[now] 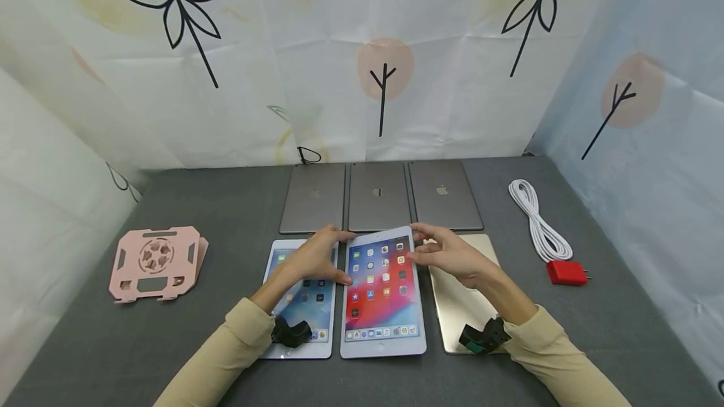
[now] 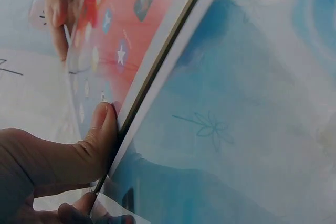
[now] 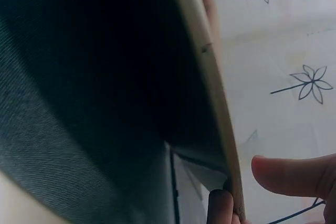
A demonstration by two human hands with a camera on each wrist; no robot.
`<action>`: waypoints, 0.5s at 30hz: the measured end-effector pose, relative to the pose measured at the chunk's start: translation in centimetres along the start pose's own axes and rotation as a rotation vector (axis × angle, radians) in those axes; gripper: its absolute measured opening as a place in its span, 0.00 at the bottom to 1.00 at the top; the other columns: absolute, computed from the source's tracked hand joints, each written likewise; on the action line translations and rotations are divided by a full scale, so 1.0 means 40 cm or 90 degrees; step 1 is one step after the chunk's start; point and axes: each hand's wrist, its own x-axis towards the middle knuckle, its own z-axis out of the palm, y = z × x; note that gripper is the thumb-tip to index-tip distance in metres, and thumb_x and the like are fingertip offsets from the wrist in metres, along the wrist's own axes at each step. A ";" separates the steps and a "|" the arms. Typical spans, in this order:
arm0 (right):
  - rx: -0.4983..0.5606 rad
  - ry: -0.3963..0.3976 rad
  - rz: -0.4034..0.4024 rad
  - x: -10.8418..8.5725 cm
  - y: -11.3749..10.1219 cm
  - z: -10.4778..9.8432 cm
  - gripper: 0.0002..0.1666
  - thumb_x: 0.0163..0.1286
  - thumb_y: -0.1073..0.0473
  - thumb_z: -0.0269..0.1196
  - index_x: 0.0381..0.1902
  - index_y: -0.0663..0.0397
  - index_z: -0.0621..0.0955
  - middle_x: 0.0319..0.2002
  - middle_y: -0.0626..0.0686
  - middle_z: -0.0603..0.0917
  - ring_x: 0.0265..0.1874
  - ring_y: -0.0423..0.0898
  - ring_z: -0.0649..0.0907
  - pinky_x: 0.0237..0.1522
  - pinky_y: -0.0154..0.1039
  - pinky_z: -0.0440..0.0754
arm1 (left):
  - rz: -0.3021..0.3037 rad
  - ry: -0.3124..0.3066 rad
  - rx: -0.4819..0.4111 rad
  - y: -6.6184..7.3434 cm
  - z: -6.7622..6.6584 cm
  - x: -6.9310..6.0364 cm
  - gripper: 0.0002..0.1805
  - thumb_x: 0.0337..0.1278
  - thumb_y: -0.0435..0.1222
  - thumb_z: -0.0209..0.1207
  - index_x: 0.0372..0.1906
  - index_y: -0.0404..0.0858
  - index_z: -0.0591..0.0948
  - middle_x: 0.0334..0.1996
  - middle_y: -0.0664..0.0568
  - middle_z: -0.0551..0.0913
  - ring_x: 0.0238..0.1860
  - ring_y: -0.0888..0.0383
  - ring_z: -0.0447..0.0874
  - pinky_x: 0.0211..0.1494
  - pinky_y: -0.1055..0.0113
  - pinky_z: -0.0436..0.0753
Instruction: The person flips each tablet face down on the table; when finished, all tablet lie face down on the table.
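A white-framed tablet (image 1: 381, 297), its lit screen red and blue with app icons, stands slightly tilted off the table. My left hand (image 1: 315, 257) pinches its upper left edge; in the left wrist view the thumb (image 2: 100, 135) lies on the front rim with fingers behind. Around the upper right edge is my right hand (image 1: 449, 256). The right wrist view shows fingertips at the back of that edge and the thumb (image 3: 289, 174) in front of it. A blue-screened tablet (image 1: 311, 313) lies under my left arm. Partly hidden by my right arm is a gold tablet (image 1: 458, 297), back up.
Three grey tablets lie back up in a row behind, the middle one (image 1: 380, 200) straight beyond my hands. At left sits a pink folding stand (image 1: 130, 262). A coiled white cable (image 1: 540, 222) and a red plug adapter (image 1: 567, 273) are at right. Printed cloth walls enclose the table.
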 end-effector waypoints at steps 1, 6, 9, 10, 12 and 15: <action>-0.004 0.002 -0.008 -0.004 -0.005 -0.001 0.43 0.74 0.65 0.61 0.78 0.71 0.55 0.64 0.69 0.66 0.54 0.48 0.82 0.54 0.38 0.82 | 0.002 0.001 -0.002 0.002 0.003 0.001 0.49 0.37 0.45 0.83 0.70 0.37 0.76 0.59 0.39 0.77 0.52 0.48 0.78 0.61 0.48 0.82; -0.022 0.023 -0.041 -0.019 -0.024 -0.006 0.42 0.73 0.66 0.62 0.78 0.70 0.57 0.66 0.70 0.67 0.58 0.54 0.81 0.58 0.40 0.81 | 0.011 0.006 -0.016 0.018 0.016 0.006 0.48 0.38 0.46 0.82 0.69 0.38 0.77 0.57 0.41 0.79 0.53 0.48 0.78 0.63 0.47 0.81; -0.029 0.023 -0.059 -0.025 -0.030 -0.010 0.42 0.73 0.65 0.62 0.78 0.70 0.56 0.67 0.71 0.67 0.59 0.56 0.81 0.60 0.42 0.80 | 0.010 0.006 -0.018 0.030 0.022 0.011 0.48 0.39 0.45 0.82 0.70 0.38 0.76 0.56 0.42 0.80 0.53 0.49 0.77 0.64 0.48 0.80; -0.029 0.022 -0.064 -0.027 -0.031 -0.012 0.42 0.73 0.65 0.61 0.78 0.70 0.56 0.67 0.71 0.67 0.60 0.57 0.81 0.60 0.42 0.80 | 0.010 0.005 -0.018 0.033 0.024 0.013 0.48 0.39 0.46 0.82 0.70 0.38 0.76 0.56 0.42 0.80 0.53 0.49 0.77 0.64 0.48 0.79; -0.026 0.018 -0.070 -0.030 -0.034 -0.014 0.43 0.74 0.65 0.61 0.79 0.69 0.55 0.68 0.71 0.66 0.61 0.58 0.81 0.61 0.42 0.80 | 0.014 0.005 -0.016 0.038 0.027 0.016 0.48 0.39 0.46 0.82 0.70 0.38 0.76 0.56 0.42 0.80 0.54 0.49 0.77 0.64 0.48 0.79; -0.015 0.017 -0.077 -0.034 -0.040 -0.017 0.43 0.74 0.65 0.61 0.79 0.69 0.55 0.68 0.71 0.65 0.61 0.57 0.80 0.59 0.40 0.81 | 0.028 0.005 -0.017 0.044 0.032 0.019 0.48 0.40 0.45 0.82 0.70 0.36 0.75 0.56 0.41 0.80 0.54 0.48 0.78 0.65 0.47 0.79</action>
